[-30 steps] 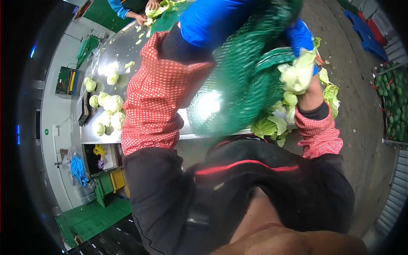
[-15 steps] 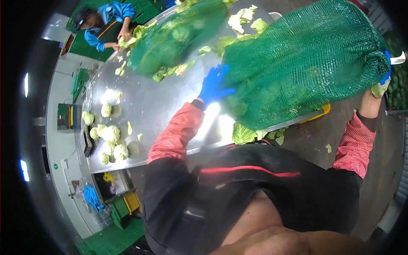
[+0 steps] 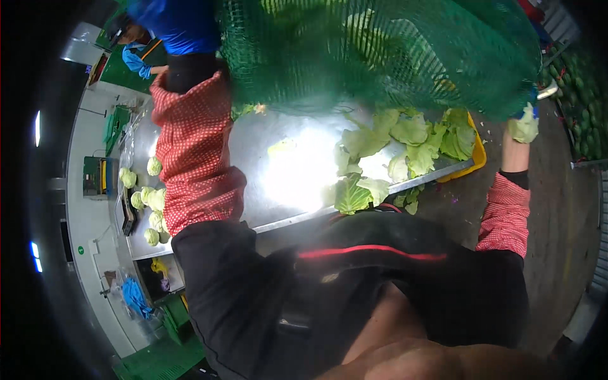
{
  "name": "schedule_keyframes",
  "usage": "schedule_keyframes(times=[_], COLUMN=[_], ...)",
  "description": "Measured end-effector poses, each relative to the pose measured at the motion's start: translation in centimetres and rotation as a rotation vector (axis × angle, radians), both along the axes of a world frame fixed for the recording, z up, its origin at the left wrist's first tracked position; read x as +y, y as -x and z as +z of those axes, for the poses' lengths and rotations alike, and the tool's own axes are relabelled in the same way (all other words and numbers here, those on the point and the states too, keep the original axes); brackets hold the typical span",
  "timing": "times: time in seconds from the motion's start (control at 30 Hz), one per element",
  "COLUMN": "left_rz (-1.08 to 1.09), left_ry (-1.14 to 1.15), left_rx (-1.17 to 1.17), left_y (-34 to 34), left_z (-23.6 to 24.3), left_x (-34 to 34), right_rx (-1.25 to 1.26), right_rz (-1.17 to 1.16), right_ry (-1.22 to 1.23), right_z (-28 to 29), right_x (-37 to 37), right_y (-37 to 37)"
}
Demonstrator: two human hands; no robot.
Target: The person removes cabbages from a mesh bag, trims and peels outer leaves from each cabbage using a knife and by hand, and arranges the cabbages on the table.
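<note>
right grip: the right hand [image 3: 523,124], in a pale glove, is clenched on the far corner of the green mesh sack [image 3: 380,57], which hangs up over the table.
left grip: the left hand [image 3: 166,19] in a blue glove is up at the sack's other end, but honestly can't tell if it's gripping or just propping.
sack: stuffed with cabbage, sagging in the middle.
table: shiny steel table [image 3: 297,177], wet-looking, loose leaves [image 3: 405,149] scattered near its edge.
further off: trimmed cabbage heads [image 3: 149,202] lined up at the far end.
risk: if that corner grip slips, I'd guess the load dumps sideways and rolls off the edge. Mesh could tear under the weight too.
</note>
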State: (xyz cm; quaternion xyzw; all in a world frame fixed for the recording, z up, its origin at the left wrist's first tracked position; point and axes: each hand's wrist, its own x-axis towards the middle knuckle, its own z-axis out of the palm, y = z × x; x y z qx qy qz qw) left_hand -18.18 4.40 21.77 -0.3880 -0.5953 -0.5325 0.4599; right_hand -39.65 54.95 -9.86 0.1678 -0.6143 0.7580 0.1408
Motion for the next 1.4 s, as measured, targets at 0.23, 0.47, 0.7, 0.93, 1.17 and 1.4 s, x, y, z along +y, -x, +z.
schedule_keyframes(times=[0.23, 0.47, 0.7, 0.93, 1.17, 1.4], left_rz=[0.890, 1.004, 0.776, 0.713, 0.748, 0.977], left_ry=[0.962, 0.621, 1.140, 0.368, 0.488, 0.880], left_rx=[-0.185, 0.382, -0.211, -0.585, -1.177, -1.494], left_y=[-0.2, -3.5, -3.5, -6.0, -12.2, -13.3], left_z=[-6.6, 2.0, -11.1, -8.8, -28.5, -28.4], left_x=[-0.3, -4.4, -2.5, -6.8, -12.8, -9.8], right_rx=[-0.235, -0.343, -0.515, -0.574, -0.578, -0.697], right_rz=[0.273, 0.401, 0.436, 0.429, 0.449, 0.339], right_ry=[0.360, 0.455, 0.541, 0.592, 0.659, 0.564], right_z=[0.8, 0.4, -4.3, -6.8, -9.0, -7.7], right_x=[-10.3, -14.7, -16.9, -14.1, -10.4, -11.7], right_y=[0.3, -1.2, -4.7, -6.8, -6.6, -8.7])
